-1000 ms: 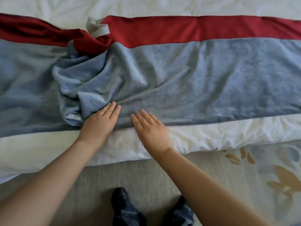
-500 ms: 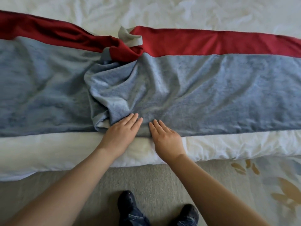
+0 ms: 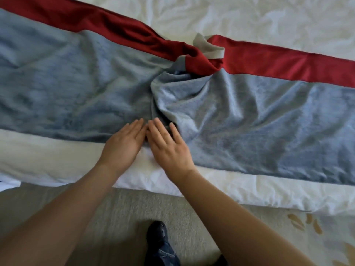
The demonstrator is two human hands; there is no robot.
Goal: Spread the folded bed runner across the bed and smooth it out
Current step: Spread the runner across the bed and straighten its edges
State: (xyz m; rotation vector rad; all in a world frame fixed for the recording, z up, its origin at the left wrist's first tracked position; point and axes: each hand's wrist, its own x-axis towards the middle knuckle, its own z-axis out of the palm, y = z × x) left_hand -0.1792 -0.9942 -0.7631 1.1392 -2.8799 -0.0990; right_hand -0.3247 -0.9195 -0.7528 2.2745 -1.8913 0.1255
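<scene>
Beige carpet (image 3: 119, 208) along the bottom, with a pale patch of brown leaf shapes (image 3: 307, 224) at lower right; one dark shoe (image 3: 158, 230) and a blue jeans cuff (image 3: 166, 254) show between my forearms. Above that, a bed (image 3: 48, 160) with a wrinkled white cover fills the rest of the view, its near edge running slightly downhill to the right. Nothing sits on the bed except the cloth, and only my own arms cross in front. The bed runner (image 3: 278, 120) lies across the bed from left edge to right edge of the view, blue-grey and soft-looking, with a red band (image 3: 288, 64) along its far side. It is not flat. Mid-span it bunches into a heap of folds (image 3: 182, 96), the red band twists over itself there, and a pale grey flap of the underside (image 3: 209, 48) sticks up at the twist. Creases fan out to the right of the heap and the left stretch has shallow ripples. The left hand (image 3: 124, 144) and right hand (image 3: 169, 148) lie palm down, side by side at the runner's near edge just below the heap. Fingers on both are straight and close together, pressing flat, gripping nothing. Fingertips are on the blue-grey cloth, heels of the hands over the white cover. I can't tell whether the two hands touch each other.
</scene>
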